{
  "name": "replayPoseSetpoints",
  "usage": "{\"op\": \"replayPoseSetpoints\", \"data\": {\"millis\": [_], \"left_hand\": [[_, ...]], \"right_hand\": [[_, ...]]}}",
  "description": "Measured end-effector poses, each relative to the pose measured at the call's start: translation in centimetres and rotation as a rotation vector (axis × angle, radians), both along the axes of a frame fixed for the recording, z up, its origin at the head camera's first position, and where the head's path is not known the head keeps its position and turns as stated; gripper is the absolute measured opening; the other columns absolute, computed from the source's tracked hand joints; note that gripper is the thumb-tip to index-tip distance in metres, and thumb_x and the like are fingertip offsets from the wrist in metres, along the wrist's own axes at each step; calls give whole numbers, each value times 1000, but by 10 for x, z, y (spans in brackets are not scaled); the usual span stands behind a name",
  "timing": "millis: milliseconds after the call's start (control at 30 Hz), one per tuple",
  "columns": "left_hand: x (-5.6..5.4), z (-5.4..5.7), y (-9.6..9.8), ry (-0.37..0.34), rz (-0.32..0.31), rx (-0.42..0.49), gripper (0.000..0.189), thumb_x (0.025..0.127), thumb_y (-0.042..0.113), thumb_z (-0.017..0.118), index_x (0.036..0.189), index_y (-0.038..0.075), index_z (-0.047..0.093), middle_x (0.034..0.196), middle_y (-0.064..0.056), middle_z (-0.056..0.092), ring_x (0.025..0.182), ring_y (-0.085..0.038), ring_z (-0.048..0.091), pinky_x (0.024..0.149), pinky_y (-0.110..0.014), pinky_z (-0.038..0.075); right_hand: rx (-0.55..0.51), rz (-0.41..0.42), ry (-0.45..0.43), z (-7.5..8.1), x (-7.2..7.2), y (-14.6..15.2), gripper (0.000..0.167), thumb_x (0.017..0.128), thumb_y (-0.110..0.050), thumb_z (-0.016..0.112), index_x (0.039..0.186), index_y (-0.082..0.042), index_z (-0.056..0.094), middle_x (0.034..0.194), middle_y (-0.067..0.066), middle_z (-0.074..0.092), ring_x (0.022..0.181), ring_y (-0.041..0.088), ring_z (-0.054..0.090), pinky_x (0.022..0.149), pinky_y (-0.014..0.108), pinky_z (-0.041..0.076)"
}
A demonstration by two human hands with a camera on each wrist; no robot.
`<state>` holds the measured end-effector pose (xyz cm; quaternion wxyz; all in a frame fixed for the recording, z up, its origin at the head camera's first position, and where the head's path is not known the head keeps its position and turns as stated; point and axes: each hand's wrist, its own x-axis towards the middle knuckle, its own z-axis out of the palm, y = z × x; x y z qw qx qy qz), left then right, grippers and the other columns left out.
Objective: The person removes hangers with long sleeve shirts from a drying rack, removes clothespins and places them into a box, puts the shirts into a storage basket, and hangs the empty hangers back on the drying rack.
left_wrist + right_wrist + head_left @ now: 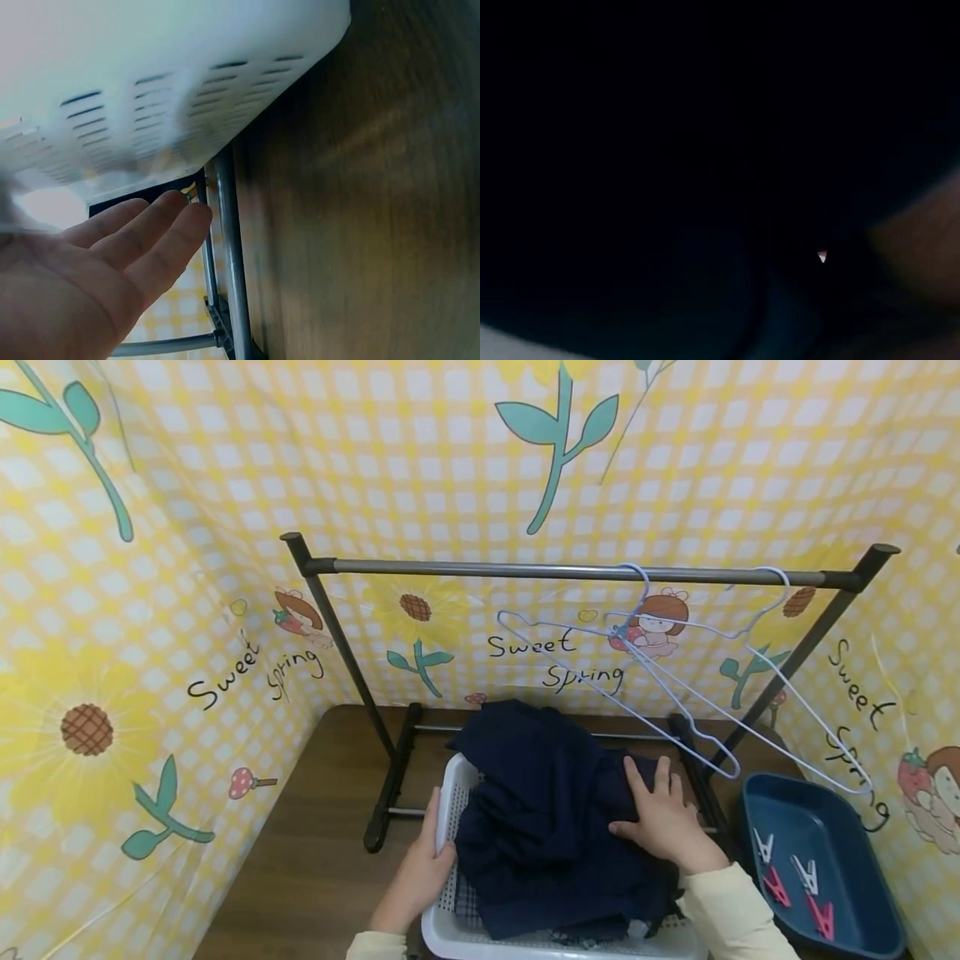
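A white plastic basket [448, 802] with slotted walls holds a bunched navy garment [536, 827], which spills over its far rim. Along the basket's left side lies my left hand [420, 868], its fingers extended by the outer wall and its thumb near the rim. In the left wrist view those fingers [154, 240] are straight beside the slotted wall. My right hand [667, 818] rests on the garment's right part with fingers spread. Dark cloth fills nearly all of the right wrist view. Checked cloth [467, 897] shows beneath the navy garment.
A dark metal rack [480, 568] stands behind the basket, with two lilac hangers [637, 610] on its bar toward the right. A blue tray [847, 827] at the right holds several pink and white clothespins [810, 885]. All stand on a brown wooden table [300, 860].
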<state>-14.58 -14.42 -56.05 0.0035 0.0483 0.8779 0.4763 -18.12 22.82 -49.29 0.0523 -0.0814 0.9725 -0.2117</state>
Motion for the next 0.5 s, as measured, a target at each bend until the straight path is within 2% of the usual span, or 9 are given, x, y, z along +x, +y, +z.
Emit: {"op": "replayPoseSetpoints", "data": {"millis": [133,200,267,367,500], "left_hand": [[1,2,3,5,8,-5,85,97,6,52,163,33,5,148,-30,43,116,-39,58,92,-59,47],[2,2,5,4,14,-6,84,97,6,52,163,32,6,146,-31,45,115,-39,59,91,-59,48],[2,2,5,4,19,-7,84,98,6,51,163,32,6,146,-30,45,116,-39,58,92,-59,47],[1,1,5,14,28,-5,83,98,6,52,163,32,8,146,-30,46,117,-39,58,93,-59,47],[1,-1,6,54,47,13,81,98,4,53,163,30,12,147,-28,45,122,-39,54,98,-59,43]], "right_hand": [[107,30,153,-2,7,-10,70,90,-7,71,149,10,37,152,45,16,138,64,19,98,75,30],[135,51,206,-1,12,-15,60,86,2,66,141,14,45,149,44,27,137,58,29,102,70,32],[140,77,225,-2,16,-19,53,85,5,63,135,17,50,145,43,35,131,53,43,102,64,38],[98,128,160,-3,25,-27,49,92,-2,64,134,17,51,142,43,40,122,49,54,98,59,44],[5,190,-44,-3,38,-36,56,96,-20,69,135,16,51,145,41,39,126,49,51,98,58,44]]}}
